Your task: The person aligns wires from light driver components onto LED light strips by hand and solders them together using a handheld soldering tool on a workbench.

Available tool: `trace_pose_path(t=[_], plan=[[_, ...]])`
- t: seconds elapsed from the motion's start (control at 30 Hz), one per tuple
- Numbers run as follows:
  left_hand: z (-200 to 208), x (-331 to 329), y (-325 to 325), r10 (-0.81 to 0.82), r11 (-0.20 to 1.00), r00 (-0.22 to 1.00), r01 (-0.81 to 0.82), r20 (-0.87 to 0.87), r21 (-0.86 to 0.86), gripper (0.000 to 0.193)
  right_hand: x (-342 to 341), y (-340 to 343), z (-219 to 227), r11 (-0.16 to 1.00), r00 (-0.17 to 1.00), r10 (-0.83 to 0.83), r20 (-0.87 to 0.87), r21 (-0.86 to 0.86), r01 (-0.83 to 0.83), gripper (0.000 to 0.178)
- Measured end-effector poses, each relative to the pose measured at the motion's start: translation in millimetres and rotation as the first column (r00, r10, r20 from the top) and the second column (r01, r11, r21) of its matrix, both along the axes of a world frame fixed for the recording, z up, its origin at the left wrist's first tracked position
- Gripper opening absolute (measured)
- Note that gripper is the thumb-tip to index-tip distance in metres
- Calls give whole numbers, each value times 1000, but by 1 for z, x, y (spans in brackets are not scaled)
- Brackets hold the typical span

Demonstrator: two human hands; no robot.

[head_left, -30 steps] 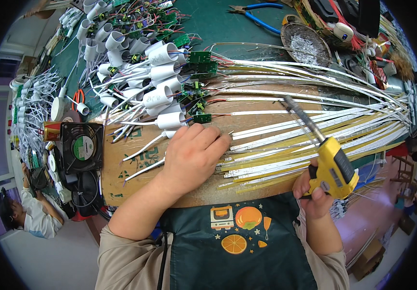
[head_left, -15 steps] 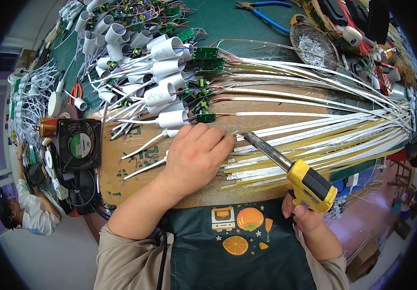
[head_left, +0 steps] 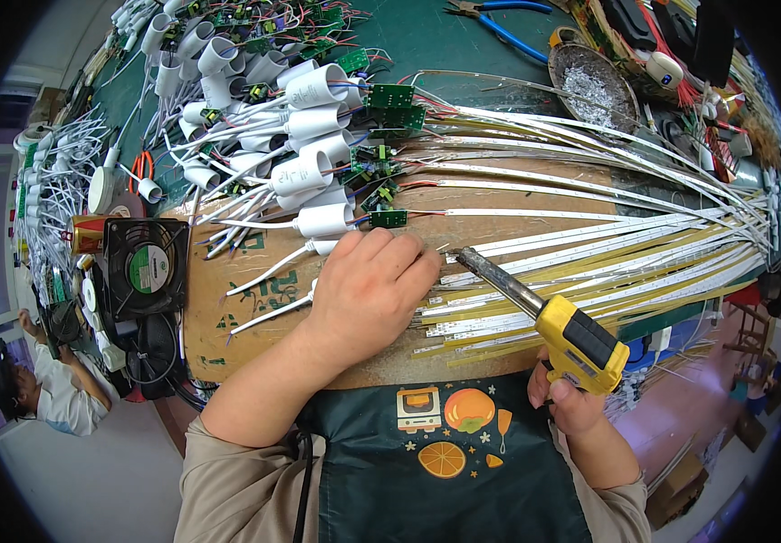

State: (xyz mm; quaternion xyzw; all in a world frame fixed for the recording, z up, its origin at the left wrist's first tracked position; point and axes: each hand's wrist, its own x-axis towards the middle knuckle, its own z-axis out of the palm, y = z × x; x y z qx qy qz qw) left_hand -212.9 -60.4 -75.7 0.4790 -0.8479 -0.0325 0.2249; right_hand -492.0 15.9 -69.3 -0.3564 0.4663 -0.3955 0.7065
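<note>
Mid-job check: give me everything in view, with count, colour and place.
Soldering gun: one, yellow and black, lower right
LED strips: many, white and yellow, fanned across the right
Cabled plastic caps: many, white, left and upper left
Circuit boards: many, green, among the caps
Pliers: one, blue-handled, top
Dish: one, brown, upper right, holding silvery bits
Work board: one, brown, centre
Fan: one, black, left of the work board
Table: one, green, under the work board
Co-worker: one, white-shirted, far left
Smaller clutter: uncountable, mixed colours, upper right
Apron: one, dark green, lower middle
Left hand: one, bare, beside the strips' left ends
Right hand: one, bare, gripping the soldering gun
</note>
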Motion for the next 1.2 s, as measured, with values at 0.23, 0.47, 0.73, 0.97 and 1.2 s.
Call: trace_pose_path(t=[0.23, 0.47, 0.73, 0.97, 1.2], plan=[[0, 0, -1, -4, 1000, 1000, 4, -20, -2, 18, -3, 3, -5, 1000, 1000, -3, 29, 0, 3, 61], [2, -1, 0, 4, 1000, 1000, -4, -7, 4, 18, -6, 4, -7, 1000, 997, -2, 82, 19, 0, 73], [2, -1, 0, 4, 1000, 1000, -4, -12, 12, 19, -9, 3, -7, 995, 979, 96, 179, -44, -90, 70], [3, 0, -1, -4, 999, 1000, 4, -9, 38, 19, -13, 8, -5, 999, 995, 29, 96, 42, -33, 72], [5, -2, -1, -1, 998, 1000, 0, 15, 61, 20, -14, 10, -10, 999, 998, -20, 65, -29, 22, 69]])
